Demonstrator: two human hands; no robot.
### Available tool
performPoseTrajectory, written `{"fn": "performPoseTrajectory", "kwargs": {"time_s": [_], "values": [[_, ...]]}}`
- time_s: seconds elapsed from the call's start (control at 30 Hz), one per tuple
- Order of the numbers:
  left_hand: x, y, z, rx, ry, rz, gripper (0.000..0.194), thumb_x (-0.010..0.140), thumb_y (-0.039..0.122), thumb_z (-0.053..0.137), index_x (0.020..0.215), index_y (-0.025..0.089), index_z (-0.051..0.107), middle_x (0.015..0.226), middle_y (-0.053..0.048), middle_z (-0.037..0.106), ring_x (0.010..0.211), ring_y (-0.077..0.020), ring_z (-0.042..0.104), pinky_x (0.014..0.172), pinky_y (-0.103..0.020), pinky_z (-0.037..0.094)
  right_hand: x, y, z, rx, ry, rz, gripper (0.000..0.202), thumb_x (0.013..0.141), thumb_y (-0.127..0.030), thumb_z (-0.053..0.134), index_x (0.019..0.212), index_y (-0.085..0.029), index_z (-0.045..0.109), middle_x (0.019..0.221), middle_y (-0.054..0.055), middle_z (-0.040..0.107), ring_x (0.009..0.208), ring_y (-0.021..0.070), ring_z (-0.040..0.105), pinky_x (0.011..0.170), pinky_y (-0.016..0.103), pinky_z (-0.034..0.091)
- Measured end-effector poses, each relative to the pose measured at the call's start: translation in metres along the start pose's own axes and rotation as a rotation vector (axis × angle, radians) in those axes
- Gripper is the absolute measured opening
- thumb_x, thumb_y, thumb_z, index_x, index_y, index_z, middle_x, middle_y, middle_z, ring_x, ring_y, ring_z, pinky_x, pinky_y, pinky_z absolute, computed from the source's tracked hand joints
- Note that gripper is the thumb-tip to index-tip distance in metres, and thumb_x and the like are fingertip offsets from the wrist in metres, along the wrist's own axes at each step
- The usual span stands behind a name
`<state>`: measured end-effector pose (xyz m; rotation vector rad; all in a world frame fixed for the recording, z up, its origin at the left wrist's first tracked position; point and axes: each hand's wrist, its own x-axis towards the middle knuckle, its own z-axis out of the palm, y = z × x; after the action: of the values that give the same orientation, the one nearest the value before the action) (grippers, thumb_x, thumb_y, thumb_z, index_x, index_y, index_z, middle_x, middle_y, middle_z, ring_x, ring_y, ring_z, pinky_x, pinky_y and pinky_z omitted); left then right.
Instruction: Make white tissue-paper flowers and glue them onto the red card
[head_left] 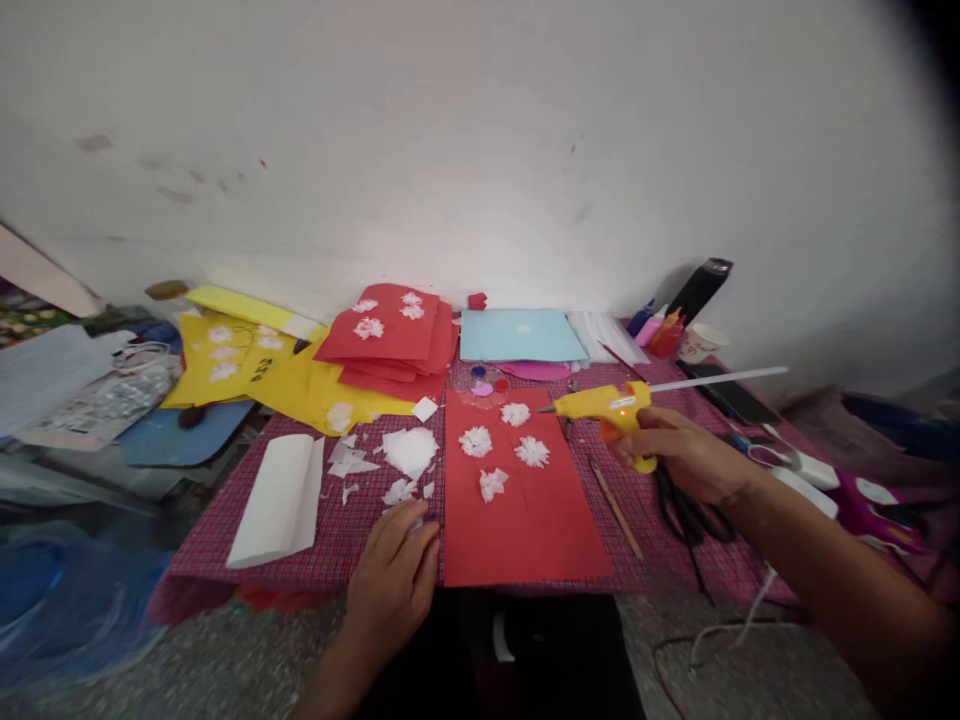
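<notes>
My right hand [690, 450] grips a yellow hot glue gun [600, 403], a long white glue stick [720, 379] poking out of its back. The gun's nozzle points left, above the upper right part of a red paper sheet [532, 540]. Several white paper flowers [532, 452] sit on that sheet, with faint thin lines between them. Left of the sheet, my left hand [394, 565] rests by the table's front edge, fingers loosely extended and nothing visible in them. White paper scraps [401, 491] and a pile of white paper pieces [411, 452] lie just beyond its fingertips.
Folded white paper [277, 500] lies at left, below yellow sheets [300, 390] and stacked red sheets [386, 335]. A paint palette [484, 398] and light blue folder [517, 335] are behind. Right are a wooden-handled brush [619, 512], black scissors [694, 515], bottles and a paper cup [703, 342].
</notes>
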<state>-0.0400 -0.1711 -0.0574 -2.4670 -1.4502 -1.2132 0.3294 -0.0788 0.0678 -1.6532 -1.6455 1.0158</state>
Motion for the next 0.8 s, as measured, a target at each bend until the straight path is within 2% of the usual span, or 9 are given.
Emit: {"fn": "performPoseTrajectory", "kwargs": {"time_s": [0.07, 0.13, 0.2, 0.3, 0.4, 0.5, 0.6, 0.7, 0.8], "values": [[0.002, 0.001, 0.0, 0.001, 0.01, -0.002, 0.027, 0.087, 0.007, 0.06, 0.111, 0.018, 0.063, 0.123, -0.012, 0.063, 0.122, -0.0261, 0.058, 0.104, -0.046, 0.05, 0.012, -0.01, 0.007, 0.194, -0.217, 0.043, 0.026, 0.08, -0.04, 0.064, 0.07, -0.015, 0.061, 0.063, 0.002, 0.056, 0.058, 0.0138, 0.049, 0.057, 0.029, 0.039], [0.003, 0.002, 0.0, 0.003, 0.009, -0.01, 0.027, 0.086, 0.006, 0.062, 0.111, 0.017, 0.064, 0.122, -0.013, 0.063, 0.123, -0.0269, 0.057, 0.104, -0.046, 0.05, 0.027, -0.022, 0.015, 0.233, -0.33, 0.093, 0.026, 0.076, -0.041, 0.07, 0.08, -0.016, 0.066, 0.059, -0.001, 0.052, 0.055, 0.0131, 0.045, 0.054, 0.028, 0.035], [0.005, 0.003, 0.001, 0.004, 0.023, -0.025, 0.029, 0.085, 0.005, 0.063, 0.111, 0.017, 0.064, 0.121, -0.013, 0.064, 0.122, -0.0272, 0.057, 0.103, -0.046, 0.051, 0.044, -0.033, 0.023, 0.16, -0.47, 0.122, 0.026, 0.072, -0.037, 0.072, 0.088, -0.017, 0.068, 0.065, -0.001, 0.056, 0.055, 0.0122, 0.043, 0.053, 0.026, 0.033], [0.006, 0.003, 0.002, 0.006, 0.039, -0.052, 0.03, 0.084, 0.004, 0.063, 0.11, 0.018, 0.065, 0.12, -0.012, 0.064, 0.121, -0.0268, 0.058, 0.101, -0.044, 0.052, 0.071, -0.045, 0.036, 0.016, -0.634, 0.082, 0.018, 0.071, -0.03, 0.071, 0.083, -0.018, 0.067, 0.069, -0.001, 0.058, 0.057, 0.0115, 0.044, 0.053, 0.025, 0.033], [0.006, 0.002, 0.003, 0.011, 0.038, -0.067, 0.03, 0.084, 0.003, 0.063, 0.11, 0.018, 0.066, 0.118, -0.012, 0.065, 0.121, -0.0268, 0.059, 0.099, -0.044, 0.054, 0.091, -0.05, 0.046, -0.048, -0.687, 0.049, 0.02, 0.07, -0.028, 0.071, 0.086, -0.017, 0.068, 0.072, 0.0, 0.06, 0.059, 0.0122, 0.048, 0.054, 0.025, 0.036], [0.006, 0.002, 0.003, 0.01, 0.039, -0.076, 0.031, 0.083, 0.002, 0.064, 0.11, 0.017, 0.066, 0.118, -0.012, 0.065, 0.12, -0.0272, 0.059, 0.098, -0.044, 0.054, 0.101, -0.051, 0.048, 0.012, -0.727, 0.066, 0.028, 0.069, -0.03, 0.073, 0.092, -0.016, 0.068, 0.075, 0.001, 0.062, 0.062, 0.0128, 0.052, 0.056, 0.025, 0.04], [0.006, 0.003, 0.002, 0.004, 0.037, -0.084, 0.033, 0.081, -0.001, 0.065, 0.109, 0.017, 0.066, 0.118, -0.012, 0.065, 0.12, -0.0277, 0.059, 0.098, -0.046, 0.054, 0.1, -0.049, 0.046, 0.173, -0.852, 0.115, 0.038, 0.069, -0.036, 0.075, 0.1, -0.015, 0.066, 0.077, 0.001, 0.063, 0.064, 0.013, 0.056, 0.057, 0.024, 0.042], [0.007, 0.004, 0.001, -0.004, 0.026, -0.084, 0.034, 0.08, -0.001, 0.067, 0.109, 0.017, 0.066, 0.118, -0.013, 0.065, 0.12, -0.0287, 0.059, 0.097, -0.047, 0.054, 0.093, -0.048, 0.045, 0.212, -0.848, 0.127, 0.037, 0.068, -0.037, 0.076, 0.096, -0.014, 0.067, 0.078, 0.001, 0.063, 0.062, 0.0112, 0.054, 0.054, 0.022, 0.04], [0.007, 0.004, 0.001, -0.008, 0.004, -0.093, 0.034, 0.079, 0.0, 0.068, 0.109, 0.017, 0.066, 0.118, -0.013, 0.065, 0.12, -0.0292, 0.059, 0.097, -0.048, 0.054, 0.086, -0.051, 0.047, 0.178, -0.819, 0.122, 0.032, 0.067, -0.031, 0.074, 0.094, -0.015, 0.067, 0.08, 0.002, 0.065, 0.058, 0.0103, 0.052, 0.05, 0.022, 0.039]]}}
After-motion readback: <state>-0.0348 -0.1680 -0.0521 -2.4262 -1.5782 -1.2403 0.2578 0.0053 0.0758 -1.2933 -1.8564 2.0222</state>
